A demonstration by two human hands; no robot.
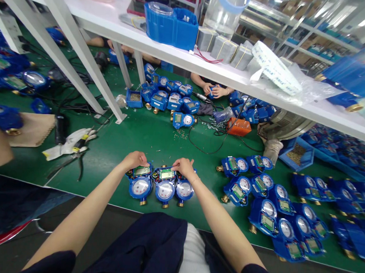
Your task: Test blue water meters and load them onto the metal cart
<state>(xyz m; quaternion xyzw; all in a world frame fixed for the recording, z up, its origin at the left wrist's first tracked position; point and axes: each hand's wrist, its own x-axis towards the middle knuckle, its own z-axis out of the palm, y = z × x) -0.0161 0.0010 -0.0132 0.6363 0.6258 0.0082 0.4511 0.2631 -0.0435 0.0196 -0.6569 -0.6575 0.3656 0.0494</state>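
Observation:
Three blue water meters stand side by side on the green table mat right in front of me: the left meter, the middle meter and the right meter. My left hand rests with curled fingers on the top of the left meter. My right hand is curled over the top of the right meter, its fingertips near the middle meter's display.
Many more blue meters lie to my right and a group at the far side, where another person's hands hold one. Pliers and a white glove lie at left. A white shelf hangs overhead; an orange box sits mid-table.

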